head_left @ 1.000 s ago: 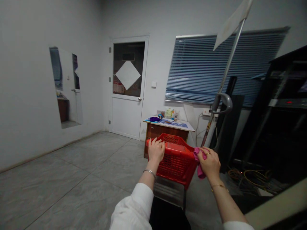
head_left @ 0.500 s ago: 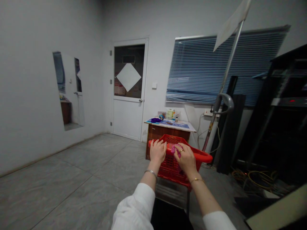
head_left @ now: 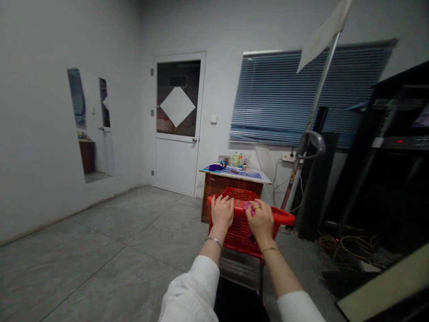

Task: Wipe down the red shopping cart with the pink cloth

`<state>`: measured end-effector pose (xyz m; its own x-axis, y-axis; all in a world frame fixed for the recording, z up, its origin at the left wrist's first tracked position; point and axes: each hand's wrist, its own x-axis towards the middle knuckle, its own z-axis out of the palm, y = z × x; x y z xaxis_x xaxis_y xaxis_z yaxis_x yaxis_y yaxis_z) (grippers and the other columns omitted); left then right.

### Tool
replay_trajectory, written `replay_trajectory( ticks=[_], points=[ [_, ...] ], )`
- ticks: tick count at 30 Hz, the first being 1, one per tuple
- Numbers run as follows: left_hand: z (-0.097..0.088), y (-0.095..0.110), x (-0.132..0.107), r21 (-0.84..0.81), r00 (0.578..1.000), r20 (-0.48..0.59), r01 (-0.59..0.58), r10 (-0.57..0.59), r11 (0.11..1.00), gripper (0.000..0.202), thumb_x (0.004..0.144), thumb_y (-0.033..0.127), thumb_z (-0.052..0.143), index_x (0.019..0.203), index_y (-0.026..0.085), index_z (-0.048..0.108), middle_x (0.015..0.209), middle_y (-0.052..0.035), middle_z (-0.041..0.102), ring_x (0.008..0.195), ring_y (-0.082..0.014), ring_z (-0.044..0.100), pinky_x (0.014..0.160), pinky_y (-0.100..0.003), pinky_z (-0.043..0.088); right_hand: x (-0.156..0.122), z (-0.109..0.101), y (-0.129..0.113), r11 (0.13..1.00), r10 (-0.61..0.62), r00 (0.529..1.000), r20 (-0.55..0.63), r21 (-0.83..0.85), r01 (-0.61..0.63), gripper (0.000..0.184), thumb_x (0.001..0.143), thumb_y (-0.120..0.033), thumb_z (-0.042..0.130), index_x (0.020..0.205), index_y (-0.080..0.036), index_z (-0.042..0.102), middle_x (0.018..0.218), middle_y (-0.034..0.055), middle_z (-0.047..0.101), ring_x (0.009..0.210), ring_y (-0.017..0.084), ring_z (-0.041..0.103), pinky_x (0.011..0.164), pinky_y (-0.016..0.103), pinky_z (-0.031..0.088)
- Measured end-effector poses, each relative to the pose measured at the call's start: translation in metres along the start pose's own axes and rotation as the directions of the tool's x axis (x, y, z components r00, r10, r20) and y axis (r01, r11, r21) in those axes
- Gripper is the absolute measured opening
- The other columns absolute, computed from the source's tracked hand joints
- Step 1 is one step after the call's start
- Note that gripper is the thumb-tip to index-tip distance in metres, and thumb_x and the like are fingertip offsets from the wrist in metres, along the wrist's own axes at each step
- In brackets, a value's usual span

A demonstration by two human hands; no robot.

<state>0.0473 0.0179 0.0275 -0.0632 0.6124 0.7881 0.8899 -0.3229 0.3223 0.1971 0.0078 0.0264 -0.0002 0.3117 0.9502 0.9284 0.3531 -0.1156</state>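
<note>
A red plastic mesh basket sits on a metal cart frame right in front of me. My left hand grips the left part of the basket's near rim, fingers curled over it. My right hand, wearing a ring, presses a pink cloth against the rim just right of the left hand. Most of the cloth is hidden under the fingers. White sleeves cover both forearms at the bottom of the view.
Behind the basket a small wooden desk with bottles and a blue mat stands against the wall. A white door, slatted blinds, a leaning metal pole, dark equipment and floor cables lie around. Grey tiled floor spreads left.
My right hand slid with the pink cloth from the basket's right corner leftwards along the rim to sit beside my left hand. The left hand stayed on the rim.
</note>
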Motion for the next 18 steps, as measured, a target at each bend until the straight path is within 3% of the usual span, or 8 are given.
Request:
replay_trajectory(
  ticks=[2,4,8,11,13,15,18],
  points=[
    [-0.002,-0.003,0.001,0.02,1.0,0.017,-0.02,0.02,1.0,0.033,0.099,0.032,0.039,0.105,0.028,0.072,0.118,-0.0021,0.071,0.119,-0.0233,0.055,0.113,-0.048,0.027,0.002,0.005,-0.021,0.999,-0.054,0.998,0.045,0.009,0.054,0.026,0.09,-0.026,0.047,0.1,-0.018,0.069,0.107,0.0102,0.065,0.102,0.021,0.053,0.092,0.035,0.042],
    [-0.005,-0.007,0.002,0.024,0.999,0.035,-0.033,0.032,0.999,0.034,0.1,0.032,0.039,0.106,0.026,0.072,0.118,-0.0029,0.071,0.119,-0.0231,0.056,0.113,-0.048,0.028,0.002,0.003,-0.021,0.994,-0.113,0.99,0.081,0.025,0.111,0.027,0.09,-0.026,0.047,0.105,-0.019,0.069,0.111,0.0097,0.064,0.106,0.021,0.053,0.094,0.035,0.042],
    [-0.007,-0.011,0.002,0.014,0.997,0.055,-0.061,0.061,0.998,0.034,0.1,0.031,0.038,0.108,0.026,0.071,0.12,-0.0032,0.07,0.12,-0.0227,0.055,0.113,-0.047,0.028,-0.004,-0.018,0.033,0.992,-0.119,0.991,0.064,0.037,0.117,0.03,0.089,-0.027,0.048,0.11,-0.019,0.068,0.114,0.0083,0.063,0.107,0.02,0.053,0.097,0.036,0.042],
    [-0.004,-0.01,0.001,0.02,0.997,0.045,-0.06,0.059,0.998,0.033,0.1,0.031,0.039,0.107,0.028,0.071,0.118,-0.0013,0.071,0.119,-0.0226,0.055,0.113,-0.048,0.028,-0.01,-0.034,0.084,1.0,0.002,1.0,0.007,-0.024,-0.001,0.03,0.087,-0.029,0.048,0.105,-0.02,0.069,0.11,0.0083,0.064,0.102,0.021,0.054,0.094,0.037,0.043],
    [-0.002,-0.007,0.0,0.02,0.998,0.03,-0.046,0.046,0.999,0.033,0.1,0.032,0.039,0.107,0.029,0.071,0.116,-0.0006,0.071,0.119,-0.0226,0.055,0.114,-0.049,0.026,-0.011,-0.038,0.101,0.993,0.106,0.993,-0.06,-0.055,-0.109,0.029,0.086,-0.031,0.047,0.101,-0.02,0.071,0.108,0.009,0.064,0.099,0.022,0.054,0.091,0.038,0.044],
    [-0.001,-0.005,0.0,0.009,0.999,0.02,-0.032,0.032,0.999,0.034,0.1,0.033,0.039,0.107,0.029,0.071,0.116,-0.0006,0.071,0.119,-0.0227,0.055,0.114,-0.049,0.025,-0.011,-0.034,0.096,0.976,0.19,0.972,-0.137,-0.078,-0.202,0.029,0.086,-0.03,0.047,0.095,-0.019,0.071,0.105,0.0104,0.064,0.097,0.023,0.054,0.089,0.038,0.044],
    [-0.002,-0.002,0.0,-0.001,0.999,0.025,-0.024,0.024,1.0,0.034,0.1,0.032,0.038,0.107,0.03,0.072,0.117,-0.0008,0.071,0.119,-0.0229,0.055,0.114,-0.049,0.026,-0.007,-0.02,0.056,0.981,0.155,0.975,-0.159,-0.094,-0.171,0.026,0.086,-0.028,0.047,0.092,-0.018,0.071,0.102,0.0113,0.064,0.096,0.023,0.054,0.09,0.039,0.043]
  ],
)
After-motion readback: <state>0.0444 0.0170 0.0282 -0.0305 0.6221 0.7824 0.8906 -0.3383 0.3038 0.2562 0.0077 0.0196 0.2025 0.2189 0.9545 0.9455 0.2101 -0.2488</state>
